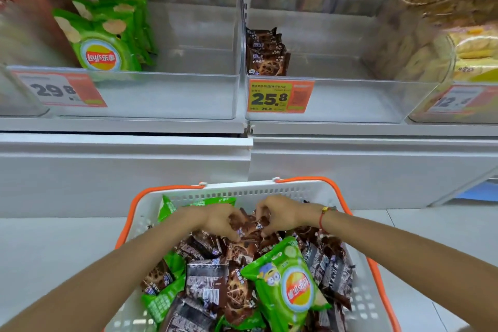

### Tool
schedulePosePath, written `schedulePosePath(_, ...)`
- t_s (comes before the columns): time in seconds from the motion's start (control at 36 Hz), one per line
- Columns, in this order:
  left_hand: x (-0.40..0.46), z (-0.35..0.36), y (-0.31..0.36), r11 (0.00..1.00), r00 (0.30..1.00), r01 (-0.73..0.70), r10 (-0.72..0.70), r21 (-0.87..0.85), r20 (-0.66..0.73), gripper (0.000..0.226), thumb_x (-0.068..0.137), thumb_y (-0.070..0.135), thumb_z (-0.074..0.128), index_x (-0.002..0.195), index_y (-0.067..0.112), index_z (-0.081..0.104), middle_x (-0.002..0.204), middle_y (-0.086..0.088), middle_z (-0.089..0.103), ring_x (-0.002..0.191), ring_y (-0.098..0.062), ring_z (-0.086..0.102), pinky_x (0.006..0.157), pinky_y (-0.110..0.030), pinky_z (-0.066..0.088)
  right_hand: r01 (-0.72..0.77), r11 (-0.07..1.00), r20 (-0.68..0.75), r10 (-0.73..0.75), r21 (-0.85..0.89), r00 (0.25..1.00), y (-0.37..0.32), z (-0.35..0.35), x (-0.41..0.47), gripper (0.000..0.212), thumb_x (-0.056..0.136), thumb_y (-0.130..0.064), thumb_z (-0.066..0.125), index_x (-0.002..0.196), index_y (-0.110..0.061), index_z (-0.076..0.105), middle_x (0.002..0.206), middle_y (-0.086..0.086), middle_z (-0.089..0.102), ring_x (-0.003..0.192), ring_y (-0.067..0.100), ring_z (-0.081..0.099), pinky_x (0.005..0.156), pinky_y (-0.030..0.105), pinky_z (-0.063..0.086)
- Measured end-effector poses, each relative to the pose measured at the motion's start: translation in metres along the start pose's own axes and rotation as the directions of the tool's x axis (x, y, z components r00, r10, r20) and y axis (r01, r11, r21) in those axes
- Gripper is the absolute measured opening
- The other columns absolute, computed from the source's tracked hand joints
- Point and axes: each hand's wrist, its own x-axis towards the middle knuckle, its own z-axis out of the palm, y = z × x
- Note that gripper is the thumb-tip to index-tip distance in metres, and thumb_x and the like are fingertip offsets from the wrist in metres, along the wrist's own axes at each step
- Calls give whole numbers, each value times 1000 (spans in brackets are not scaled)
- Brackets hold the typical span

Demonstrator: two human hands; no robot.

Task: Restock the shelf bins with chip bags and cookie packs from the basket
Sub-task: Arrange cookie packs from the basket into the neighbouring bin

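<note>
White supermarket shelving (pixel 124 170) fills the upper half of the view, carrying clear plastic bins with orange price tags. At 10 o'clock, the left bin (pixel 161 94) holds a row of green Lay's chip bags (pixel 105 35) standing against its left wall; at 12 o'clock, the middle bin (pixel 350 100) holds a few brown cookie packs (pixel 266 54) standing at its left end, behind the 25.8 tag (pixel 280 96). At 2 o'clock another bin holds yellow packaged snacks (pixel 477 54), blurred. At 6 o'clock a white basket (pixel 242 191) with orange handles sits on the pale floor, heaped with brown cookie packs and several green chip bags (pixel 293 286). Both hands reach into its far end: the left hand (pixel 218 219) and right hand (pixel 280 214) have fingers curled down, each gripping brown cookie packs in basket (pixel 250 224) between them. A red cord bracelet (pixel 322 217) circles the right wrist.
</note>
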Motion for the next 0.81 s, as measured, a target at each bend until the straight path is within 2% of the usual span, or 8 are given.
schedulePosePath(0.11, -6, -34, 13, 975, 998, -32, 20, -221, -55, 59, 86, 22, 70, 137, 13, 43, 137, -3, 50, 112, -14, 51, 98, -25, 41, -22, 984, -20, 26, 175, 999, 2, -36, -11, 36, 76, -16, 80, 105, -14, 58, 106, 11, 62, 76, 24, 64, 65, 26, 50)
schedulePosePath(0.19, -17, -58, 22, 951, 996, -51, 25, -306, -88, 59, 86, 18, 71, 137, 12, 41, 134, -4, 52, 102, -12, 51, 82, -20, 47, -7, 936, -37, 21, 353, 999, 0, -63, -25, 29, 78, -11, 78, 96, -17, 55, 100, 5, 54, 70, 14, 58, 54, 18, 49)
schedulePosePath(0.28, -32, -78, 27, 929, 985, -96, 38, -356, -165, 49, 87, 24, 69, 131, 15, 49, 126, -2, 57, 97, -9, 55, 65, -13, 44, 33, 882, -79, 5, 469, 997, -5, -87, -42, 26, 80, -11, 77, 91, -19, 55, 96, 4, 55, 73, 14, 58, 59, 20, 51)
schedulePosePath(0.36, -53, -94, 33, 889, 976, -163, 81, -428, -203, 34, 89, 28, 66, 120, 18, 58, 115, 2, 66, 99, -7, 62, 75, -14, 49, 103, 835, -155, -22, 540, 988, -18, -113, -63, 24, 82, -10, 74, 95, -16, 55, 96, 9, 60, 72, 13, 59, 63, 20, 53)
schedulePosePath(0.44, -72, -109, 41, 844, 955, -251, 135, -475, -266, 30, 87, 28, 67, 114, 17, 64, 107, 3, 72, 97, -6, 66, 85, -18, 51, 195, 831, -260, -63, 521, 963, -32, -135, -83, 25, 80, -10, 76, 96, -15, 58, 92, 5, 65, 71, 5, 62, 64, 17, 51)
schedulePosePath(0.61, -106, -139, 62, 815, 859, -410, 192, -411, -475, 25, 82, 22, 72, 105, 13, 70, 98, -10, 73, 84, -8, 65, 79, -18, 48, 311, 916, -435, -179, 254, 883, -59, -167, -112, 44, 74, -30, 80, 112, -26, 58, 110, -13, 60, 101, 3, 59, 79, 11, 46)
schedulePosePath(0.72, -116, -151, 74, 761, 762, -537, 255, -362, -595, 17, 78, 19, 73, 95, 20, 71, 89, 5, 75, 84, -3, 68, 82, -15, 51, 405, 890, -590, -215, 210, 778, -67, -181, -119, 41, 75, -30, 79, 113, -27, 62, 108, -13, 64, 94, 2, 63, 74, 14, 50)
schedulePosePath(0.81, -115, -154, 83, 746, 680, -592, 258, -305, -686, 15, 80, 17, 73, 95, 14, 72, 88, 4, 75, 82, -2, 68, 77, -12, 50, 434, 886, -662, -229, 162, 714, -68, -192, -112, 32, 76, -26, 79, 105, -27, 67, 98, -12, 68, 90, 5, 65, 70, 19, 53)
